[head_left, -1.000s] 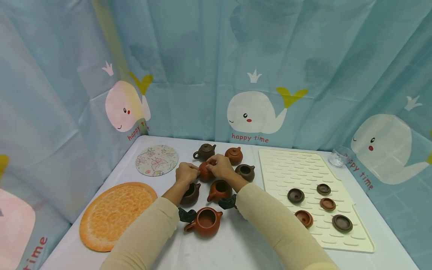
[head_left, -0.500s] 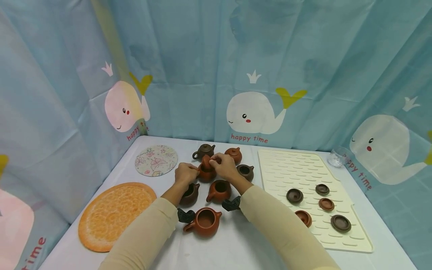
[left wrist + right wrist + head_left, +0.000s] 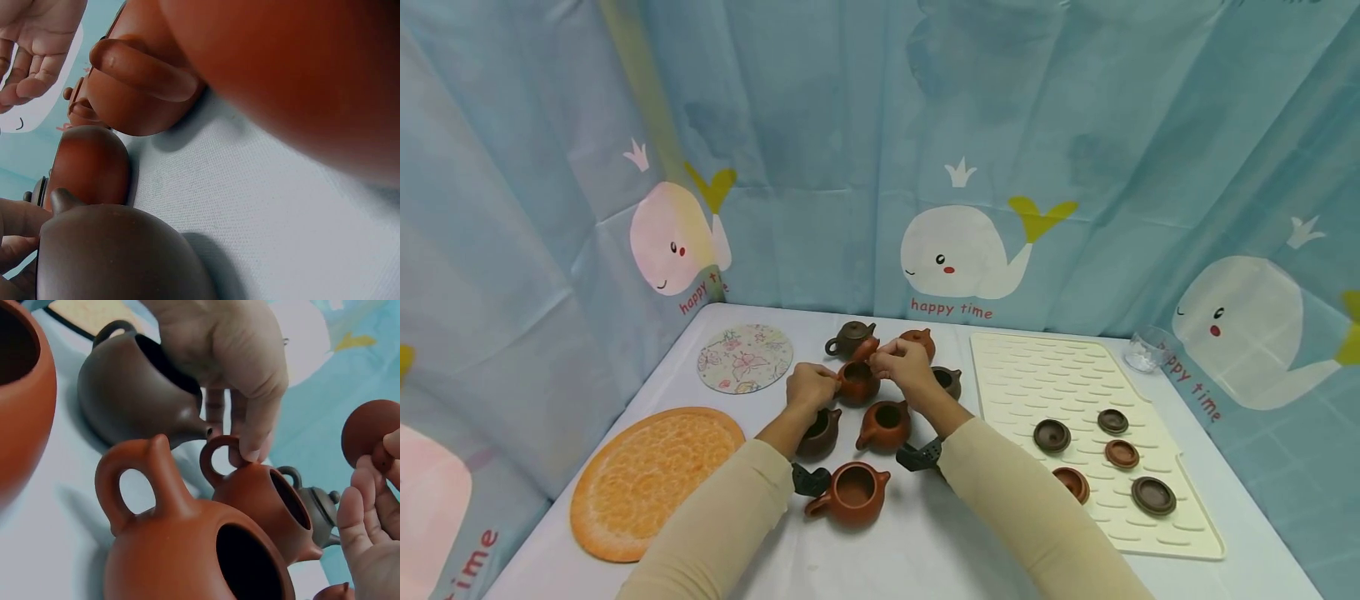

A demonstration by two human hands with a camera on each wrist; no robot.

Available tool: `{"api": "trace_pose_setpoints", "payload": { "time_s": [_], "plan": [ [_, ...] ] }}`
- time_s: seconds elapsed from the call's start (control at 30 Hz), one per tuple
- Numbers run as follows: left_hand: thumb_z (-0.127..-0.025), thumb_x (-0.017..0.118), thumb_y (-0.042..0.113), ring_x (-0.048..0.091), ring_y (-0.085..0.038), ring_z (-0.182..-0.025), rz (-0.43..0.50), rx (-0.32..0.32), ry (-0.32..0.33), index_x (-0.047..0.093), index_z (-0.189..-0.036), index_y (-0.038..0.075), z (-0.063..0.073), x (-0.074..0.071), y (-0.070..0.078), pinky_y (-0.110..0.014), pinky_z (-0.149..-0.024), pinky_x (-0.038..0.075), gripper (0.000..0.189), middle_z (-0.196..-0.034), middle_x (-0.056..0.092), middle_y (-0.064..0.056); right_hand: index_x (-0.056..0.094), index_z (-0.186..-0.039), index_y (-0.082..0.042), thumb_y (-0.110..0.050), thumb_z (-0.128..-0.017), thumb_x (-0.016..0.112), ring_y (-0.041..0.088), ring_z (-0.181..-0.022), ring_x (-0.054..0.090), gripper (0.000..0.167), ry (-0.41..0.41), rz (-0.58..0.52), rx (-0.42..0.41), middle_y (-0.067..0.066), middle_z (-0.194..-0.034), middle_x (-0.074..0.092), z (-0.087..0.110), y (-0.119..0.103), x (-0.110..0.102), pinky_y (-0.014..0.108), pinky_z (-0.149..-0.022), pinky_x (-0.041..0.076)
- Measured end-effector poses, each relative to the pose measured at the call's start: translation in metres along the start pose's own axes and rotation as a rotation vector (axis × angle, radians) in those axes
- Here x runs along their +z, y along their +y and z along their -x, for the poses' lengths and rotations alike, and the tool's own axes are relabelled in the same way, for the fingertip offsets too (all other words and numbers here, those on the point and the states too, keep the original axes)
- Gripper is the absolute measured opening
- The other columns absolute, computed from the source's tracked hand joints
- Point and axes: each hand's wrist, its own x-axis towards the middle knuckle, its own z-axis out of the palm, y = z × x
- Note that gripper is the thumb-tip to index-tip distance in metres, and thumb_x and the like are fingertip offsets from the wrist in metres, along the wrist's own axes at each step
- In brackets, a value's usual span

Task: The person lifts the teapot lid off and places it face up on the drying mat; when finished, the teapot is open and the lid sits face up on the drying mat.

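In the head view, my left hand [image 3: 811, 387] pinches the handle of a red clay teapot [image 3: 859, 385] whose mouth is uncovered. My right hand [image 3: 904, 365] holds that pot's lid [image 3: 865, 348] tilted on edge above the rim. The right wrist view shows the lid's knob between thumb and fingers, its disc [image 3: 369, 428] well apart from the pot. There, left fingers [image 3: 253, 434] meet the looped handle. A dark brown teapot [image 3: 820, 435] stands lidless below the left wrist, and a lidless red teapot [image 3: 886, 425] sits just in front of the gripped one.
Behind stand a lidded dark teapot [image 3: 852, 340] and a lidded red teapot [image 3: 919, 340]. A lidless dark teapot [image 3: 949, 381] is at right; another lidless red teapot [image 3: 854, 497] is nearest. Several lids lie on the cream mat [image 3: 1037, 367]. Round mats [image 3: 658, 483] lie left; a clear cup [image 3: 1146, 354] stands far right.
The right hand has lifted the lid off the red teapot, tipping it up and moving it slightly right. The left hand stays at the handle.
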Motion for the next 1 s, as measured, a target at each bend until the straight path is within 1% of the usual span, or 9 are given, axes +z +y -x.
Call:
{"api": "trace_pose_setpoints", "payload": {
  "time_s": [0.07, 0.13, 0.23, 0.33, 0.43, 0.57, 0.67, 0.8, 1.0],
  "plan": [
    [-0.081, 0.071, 0.006, 0.058, -0.026, -0.084, 0.001, 0.001, -0.001, 0.076, -0.086, 0.004, 0.0, 0.0, -0.001, -0.036, -0.07, 0.045, 0.006, -0.082, 0.068, -0.007, 0.06, -0.087, 0.001, -0.004, -0.087, 0.065, 0.025, -0.082, 0.064, 0.007, -0.001, -0.083, 0.018, 0.016, -0.092, 0.064, 0.001, 0.001, -0.001, 0.036, -0.075, 0.054],
    [-0.081, 0.071, 0.006, 0.058, -0.026, -0.084, 0.0, 0.003, 0.001, 0.076, -0.085, 0.005, 0.0, 0.0, -0.001, -0.036, -0.07, 0.045, 0.006, -0.081, 0.068, -0.007, 0.058, -0.095, 0.001, -0.001, -0.089, 0.063, 0.027, -0.084, 0.064, 0.008, -0.008, -0.157, 0.027, 0.017, -0.094, 0.063, 0.002, 0.002, -0.003, 0.036, -0.076, 0.053],
    [-0.081, 0.071, 0.006, 0.058, -0.027, -0.085, 0.002, 0.007, 0.0, 0.076, -0.084, 0.005, -0.001, 0.0, -0.001, -0.036, -0.071, 0.045, 0.006, -0.081, 0.068, -0.006, 0.055, -0.116, -0.003, 0.002, -0.091, 0.059, 0.029, -0.084, 0.063, 0.026, -0.027, -0.229, 0.033, 0.019, -0.096, 0.062, 0.003, 0.002, -0.006, 0.036, -0.075, 0.052],
    [-0.081, 0.071, 0.005, 0.058, -0.027, -0.084, 0.006, 0.003, -0.001, 0.076, -0.084, 0.004, 0.0, 0.0, -0.001, -0.036, -0.071, 0.045, 0.005, -0.08, 0.068, -0.007, 0.049, -0.134, -0.01, 0.004, -0.094, 0.051, 0.028, -0.078, 0.059, 0.043, -0.073, -0.283, 0.055, 0.017, -0.098, 0.059, 0.005, 0.0, -0.01, 0.035, -0.072, 0.049],
    [-0.081, 0.071, 0.004, 0.058, -0.026, -0.083, 0.008, -0.001, -0.007, 0.075, -0.085, 0.004, 0.0, 0.0, -0.001, -0.035, -0.071, 0.045, 0.006, -0.081, 0.068, -0.007, 0.047, -0.139, -0.012, 0.003, -0.095, 0.043, 0.024, -0.072, 0.053, 0.046, -0.113, -0.344, 0.09, 0.014, -0.096, 0.057, 0.007, -0.002, -0.014, 0.034, -0.069, 0.045],
    [-0.081, 0.071, 0.004, 0.058, -0.026, -0.084, 0.013, 0.002, -0.01, 0.075, -0.084, 0.004, 0.0, 0.001, -0.001, -0.036, -0.072, 0.045, 0.005, -0.083, 0.068, -0.008, 0.046, -0.134, -0.01, -0.011, -0.099, 0.043, 0.022, -0.069, 0.052, 0.035, -0.144, -0.435, 0.103, 0.01, -0.087, 0.058, 0.011, -0.006, -0.022, 0.033, -0.067, 0.045],
    [-0.081, 0.071, 0.005, 0.058, -0.026, -0.085, 0.009, -0.002, -0.009, 0.075, -0.084, 0.004, 0.0, 0.002, 0.0, -0.036, -0.072, 0.045, 0.005, -0.083, 0.068, -0.008, 0.045, -0.128, -0.01, -0.022, -0.101, 0.048, 0.021, -0.071, 0.054, 0.029, -0.162, -0.45, 0.079, 0.009, -0.086, 0.061, 0.013, -0.01, -0.029, 0.032, -0.066, 0.045],
    [-0.082, 0.071, 0.005, 0.058, -0.026, -0.084, 0.002, -0.016, -0.012, 0.075, -0.086, 0.004, 0.0, 0.002, 0.001, -0.035, -0.072, 0.046, 0.005, -0.084, 0.068, -0.008, 0.044, -0.12, -0.008, -0.015, -0.098, 0.057, 0.022, -0.079, 0.058, 0.027, -0.171, -0.406, 0.03, 0.01, -0.099, 0.063, 0.016, -0.017, -0.039, 0.031, -0.067, 0.045],
    [-0.083, 0.071, 0.006, 0.057, -0.026, -0.086, -0.001, -0.034, -0.009, 0.075, -0.087, 0.004, 0.001, 0.001, 0.002, -0.036, -0.072, 0.046, 0.007, -0.087, 0.068, -0.009, 0.043, -0.134, 0.001, -0.004, -0.094, 0.061, 0.029, -0.095, 0.059, 0.044, -0.195, -0.314, 0.004, 0.019, -0.119, 0.056, 0.025, -0.032, -0.055, 0.034, -0.077, 0.047]
  ]
}}
